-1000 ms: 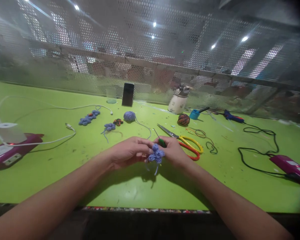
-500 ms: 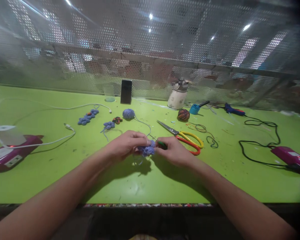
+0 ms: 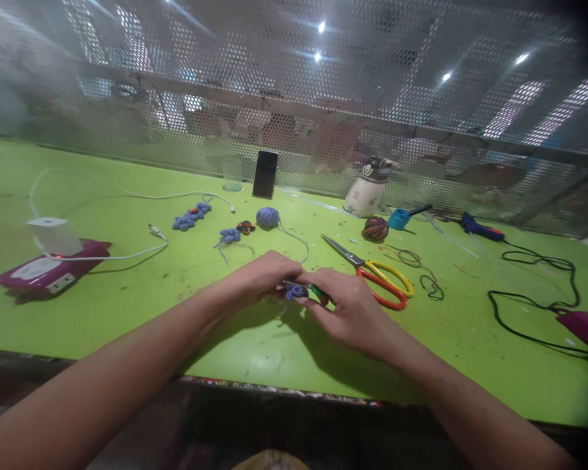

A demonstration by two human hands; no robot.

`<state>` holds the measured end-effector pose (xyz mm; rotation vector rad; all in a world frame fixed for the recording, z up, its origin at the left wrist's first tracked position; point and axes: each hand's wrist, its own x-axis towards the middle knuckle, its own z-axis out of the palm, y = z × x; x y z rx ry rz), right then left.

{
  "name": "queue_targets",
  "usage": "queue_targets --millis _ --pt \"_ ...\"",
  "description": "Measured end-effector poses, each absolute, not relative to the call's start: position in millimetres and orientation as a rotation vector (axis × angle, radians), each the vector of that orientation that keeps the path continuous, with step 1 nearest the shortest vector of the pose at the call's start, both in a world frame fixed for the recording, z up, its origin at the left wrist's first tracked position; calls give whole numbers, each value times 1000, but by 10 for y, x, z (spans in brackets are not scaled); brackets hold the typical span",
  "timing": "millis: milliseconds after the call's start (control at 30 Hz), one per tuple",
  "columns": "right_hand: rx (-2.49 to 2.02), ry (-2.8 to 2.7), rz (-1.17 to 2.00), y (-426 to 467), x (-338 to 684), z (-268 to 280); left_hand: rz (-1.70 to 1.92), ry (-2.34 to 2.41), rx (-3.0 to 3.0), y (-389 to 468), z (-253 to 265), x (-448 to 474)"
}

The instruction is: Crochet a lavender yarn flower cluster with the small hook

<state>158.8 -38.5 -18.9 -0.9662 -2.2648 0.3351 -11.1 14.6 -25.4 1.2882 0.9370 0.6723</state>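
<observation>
- One purple crocheted piece (image 3: 296,292) is between the left hand (image 3: 274,269) and right hand (image 3: 352,308), above the table (image 3: 239,349).
- The left hand pinches it; the right hand grips a green-handled crochet hook (image 3: 318,292) against it.
- Scissors (image 3: 356,260) with red and yellow handles lie just beyond the right hand.
- A purple yarn ball (image 3: 267,217) rests farther back.

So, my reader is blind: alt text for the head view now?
A person's left hand holds a purple yarn piece; the right hand grips a green-handled tool. Nearby, scissors and two yarn balls lie on a green table.
</observation>
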Motion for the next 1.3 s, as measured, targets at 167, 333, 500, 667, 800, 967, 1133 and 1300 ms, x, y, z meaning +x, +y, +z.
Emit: queue_targets --millis 167,333,500,667,800,967,1133,1300 --pt "-1013 -2147 466 -349 1615 -233 617 872 1154 168 -253 -98" --pt "-1052 -1851 609 -361 1622 -213 581 565 960 167 -178 -155" --pt "-1039 -1631 648 -402 1638 -172 682 347 932 39 -115 -163" --pt "-952 -1624 193 -441 1601 -263 780 409 1145 -76 -124 -75" --pt "-888 -1731 45 -436 1580 -371 832 574 1301 -54 -183 -70" --pt "-869 -1798 120 -520 1596 -331 796 675 1472 7 -193 -127" --pt "-976 -1753 202 -552 1654 -70 770 757 1618 -11 -89 -116" --pt "-1155 -1894 402 -404 1654 51 756 776 1652 -22 -86 -77"
